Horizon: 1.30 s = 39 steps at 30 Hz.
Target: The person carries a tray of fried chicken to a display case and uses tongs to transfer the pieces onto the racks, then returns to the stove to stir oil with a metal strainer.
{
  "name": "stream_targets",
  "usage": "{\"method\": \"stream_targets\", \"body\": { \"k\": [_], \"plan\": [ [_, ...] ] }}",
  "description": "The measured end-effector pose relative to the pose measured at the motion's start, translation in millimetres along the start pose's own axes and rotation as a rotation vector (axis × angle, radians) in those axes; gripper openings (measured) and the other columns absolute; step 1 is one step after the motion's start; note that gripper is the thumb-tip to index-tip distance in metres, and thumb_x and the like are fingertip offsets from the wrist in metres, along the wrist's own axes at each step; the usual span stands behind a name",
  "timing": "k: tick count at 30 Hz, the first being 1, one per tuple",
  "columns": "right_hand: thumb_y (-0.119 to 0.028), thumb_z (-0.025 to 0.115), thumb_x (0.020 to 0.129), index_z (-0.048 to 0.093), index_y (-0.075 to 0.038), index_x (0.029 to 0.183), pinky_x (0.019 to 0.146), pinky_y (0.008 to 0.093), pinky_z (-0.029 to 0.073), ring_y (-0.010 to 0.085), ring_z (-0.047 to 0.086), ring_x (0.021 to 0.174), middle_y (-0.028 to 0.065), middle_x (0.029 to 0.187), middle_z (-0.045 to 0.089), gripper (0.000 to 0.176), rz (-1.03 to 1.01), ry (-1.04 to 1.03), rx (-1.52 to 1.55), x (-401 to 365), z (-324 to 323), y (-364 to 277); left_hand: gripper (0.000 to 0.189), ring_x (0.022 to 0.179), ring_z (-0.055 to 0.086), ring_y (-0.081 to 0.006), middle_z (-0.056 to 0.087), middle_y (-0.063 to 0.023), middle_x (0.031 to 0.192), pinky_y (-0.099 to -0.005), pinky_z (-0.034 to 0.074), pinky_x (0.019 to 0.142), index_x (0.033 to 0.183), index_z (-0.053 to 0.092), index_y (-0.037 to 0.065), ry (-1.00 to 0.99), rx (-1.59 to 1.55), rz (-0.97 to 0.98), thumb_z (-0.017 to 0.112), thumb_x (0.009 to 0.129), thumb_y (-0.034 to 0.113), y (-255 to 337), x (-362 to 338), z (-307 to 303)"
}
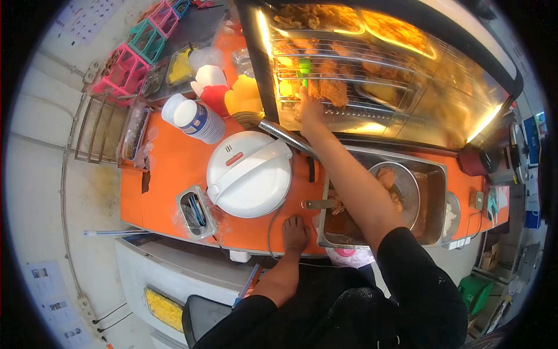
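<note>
My right hand (309,110) reaches into the lit glass cabinet, its fingers closed round a green-handled utensil (304,68). Pieces of fried chicken (333,91) lie on the wire rack just beside it. My left hand (296,234) rests on the edge of the orange counter (256,234), fingers apart and holding nothing. Above that hand sits a round white appliance (250,174). Under my right forearm is a steel tray (427,232) with a round strainer (417,198) and some chicken in it.
Stacked paper cups (199,121), folded food boxes (244,96) and a metal tube (285,137) stand left of the cabinet (263,70). A small steel container (196,214) sits near the counter's front edge. Pink baskets (124,72) are at the back left. Below lies a tray of yellow food (164,309).
</note>
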State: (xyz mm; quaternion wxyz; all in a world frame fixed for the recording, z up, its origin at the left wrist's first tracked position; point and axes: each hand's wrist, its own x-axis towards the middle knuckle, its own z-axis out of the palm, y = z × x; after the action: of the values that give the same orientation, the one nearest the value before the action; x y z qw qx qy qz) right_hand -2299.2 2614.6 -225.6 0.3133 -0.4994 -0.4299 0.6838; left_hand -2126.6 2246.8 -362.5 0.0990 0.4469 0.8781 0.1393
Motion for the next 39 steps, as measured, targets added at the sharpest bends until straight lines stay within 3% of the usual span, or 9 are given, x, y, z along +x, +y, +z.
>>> {"method": "stream_targets", "body": {
  "k": [4, 6, 23, 27, 29, 31, 33, 36, 39],
  "plan": [
    [-0.049, 0.061, 0.098, 0.059, -0.011, 0.097, 0.041, 0.0267, 0.026, 0.0091, 0.034, 0.043, -0.003, 0.061, 0.044, 0.039, -0.024, -0.057, 0.137, -4.5, -2.3, 9.5, 0.035, 0.115, 0.05, -0.0394, 0.055, -0.0172, 0.12, -0.0531, 0.04, 0.099, 0.112, 0.056, 0.004, -0.043, -0.029, 0.001, 0.062, 0.086, 0.027, 0.2, 1.1, -6.0],
    [-0.05, 0.06, 0.099, 0.061, -0.013, 0.102, 0.042, 0.026, 0.027, 0.0092, 0.032, 0.043, -0.0031, 0.062, 0.043, 0.038, 0.315, -0.202, 0.405, -79.9, -26.8, -35.2, 0.035, 0.116, 0.05, -0.0386, 0.055, -0.0166, 0.121, -0.0527, 0.04, 0.099, 0.112, 0.056, 0.005, -0.027, 0.001, -0.001, 0.062, 0.087, 0.027, 2.5, 0.6, -5.2],
    [-0.05, 0.06, 0.099, 0.067, -0.011, 0.107, 0.044, 0.0261, 0.026, 0.0088, 0.031, 0.045, -0.0048, 0.062, 0.042, 0.04, 0.368, -0.222, 0.319, -118.8, -61.9, -20.8, 0.037, 0.114, 0.05, -0.0385, 0.054, -0.0184, 0.119, -0.0514, 0.041, 0.097, 0.112, 0.055, 0.004, 0.004, 0.046, 0.042, 0.063, 0.083, 0.025, 7.9, 4.6, -8.3],
    [-0.041, 0.061, 0.101, 0.068, -0.007, 0.105, 0.043, 0.0272, 0.024, 0.0069, 0.031, 0.047, -0.0051, 0.062, 0.042, 0.035, 0.28, -0.366, 0.133, -199.3, -170.6, -23.4, 0.037, 0.112, 0.051, -0.0397, 0.055, -0.0206, 0.117, -0.0525, 0.041, 0.096, 0.111, 0.055, 0.002, -0.019, 0.087, 0.033, 0.061, 0.083, 0.024, 6.0, 0.3, 3.0],
    [-0.04, 0.061, 0.101, 0.071, -0.004, 0.109, 0.047, 0.0272, 0.035, 0.0087, 0.042, 0.051, -0.0045, 0.067, 0.051, 0.039, 0.225, -0.346, 0.08, -230.4, -242.0, -19.0, 0.036, 0.113, 0.05, -0.0397, 0.055, -0.0198, 0.116, -0.0522, 0.041, 0.096, 0.111, 0.055, 0.002, 0.025, 0.064, 0.103, 0.06, 0.083, 0.024, 10.2, -0.6, -3.4],
    [-0.046, 0.068, 0.094, 0.072, -0.003, 0.113, 0.062, 0.0344, 0.05, 0.0161, 0.06, 0.062, 0.0039, 0.069, 0.063, 0.047, -0.205, -0.152, -0.473, -247.5, -311.2, -5.2, 0.035, 0.113, 0.05, -0.0395, 0.055, -0.0189, 0.117, -0.0521, 0.04, 0.097, 0.111, 0.055, 0.002, 0.032, 0.084, 0.061, 0.059, 0.084, 0.024, 10.0, -0.5, -0.1],
    [-0.052, 0.07, 0.089, 0.073, -0.003, 0.114, 0.077, 0.0416, 0.054, 0.0261, 0.072, 0.084, 0.0125, 0.084, 0.073, 0.056, -0.164, -0.005, -0.856, -265.9, -367.3, -16.8, 0.034, 0.113, 0.05, -0.0393, 0.055, -0.018, 0.117, -0.0519, 0.04, 0.097, 0.111, 0.055, 0.002, 0.065, 0.065, 0.067, 0.059, 0.085, 0.024, 12.5, -0.2, -2.1],
    [-0.056, 0.073, 0.083, 0.073, -0.003, 0.111, 0.08, 0.0466, 0.054, 0.0345, 0.072, 0.093, 0.019, 0.091, 0.073, 0.06, 0.047, 0.071, -1.234, -265.7, -403.2, -28.4, 0.033, 0.113, 0.05, -0.0386, 0.055, -0.0176, 0.118, -0.0511, 0.041, 0.097, 0.11, 0.055, 0.002, 0.09, 0.06, 0.073, 0.059, 0.085, 0.024, 12.0, 1.5, -4.1],
    [-0.056, 0.074, 0.08, 0.073, -0.003, 0.105, 0.083, 0.0494, 0.055, 0.0392, 0.071, 0.093, 0.02, 0.095, 0.073, 0.058, -0.053, 0.143, -1.421, -242.1, -408.1, 3.8, 0.033, 0.113, 0.05, -0.0376, 0.054, -0.0175, 0.118, -0.0502, 0.041, 0.097, 0.11, 0.056, 0.003, 0.032, 0.067, 0.044, 0.06, 0.085, 0.024, 7.0, -3.0, -2.1]
  ]
}}
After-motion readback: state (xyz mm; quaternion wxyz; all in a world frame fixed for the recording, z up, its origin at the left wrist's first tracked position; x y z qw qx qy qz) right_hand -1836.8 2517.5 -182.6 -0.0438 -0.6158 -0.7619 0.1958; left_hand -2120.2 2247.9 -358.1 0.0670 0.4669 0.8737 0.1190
